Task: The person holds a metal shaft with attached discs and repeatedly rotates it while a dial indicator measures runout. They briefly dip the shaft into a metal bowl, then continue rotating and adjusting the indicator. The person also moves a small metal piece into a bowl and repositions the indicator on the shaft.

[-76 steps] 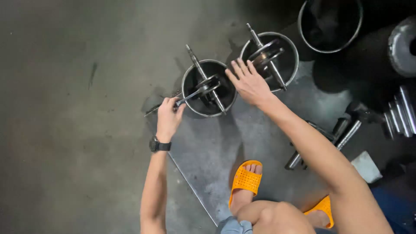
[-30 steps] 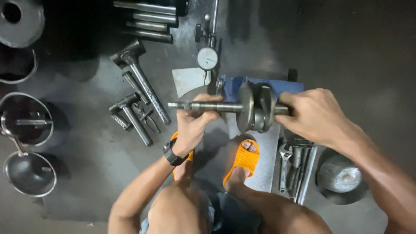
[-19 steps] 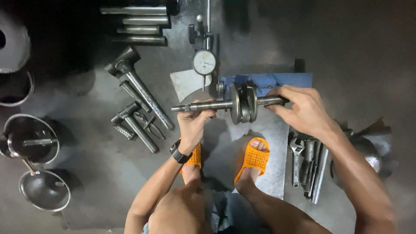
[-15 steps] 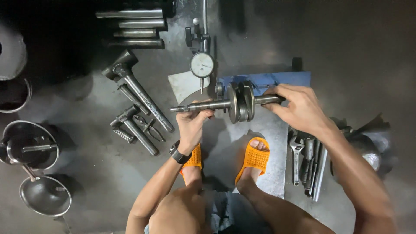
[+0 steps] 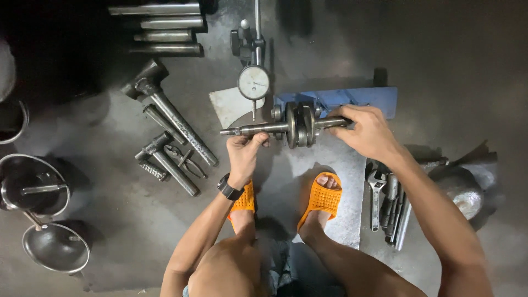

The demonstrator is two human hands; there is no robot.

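holding crankshaft [image 5: 294,125] lower than before, left hand [image 5: 245,151], right hand [image 5: 367,131]

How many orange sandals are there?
2. The left sandal sits below the left hand, partly hidden behind the forearm. The right sandal sits on the metal plate under the crankshaft.

Far left lie steel bars [image 5: 157,28]; hammers [image 5: 170,124] and pliers [image 5: 184,159] sit nearer. Bowls [image 5: 38,220] near left, wrenches [image 5: 388,201] right, orange sandals [image 5: 322,198] near.
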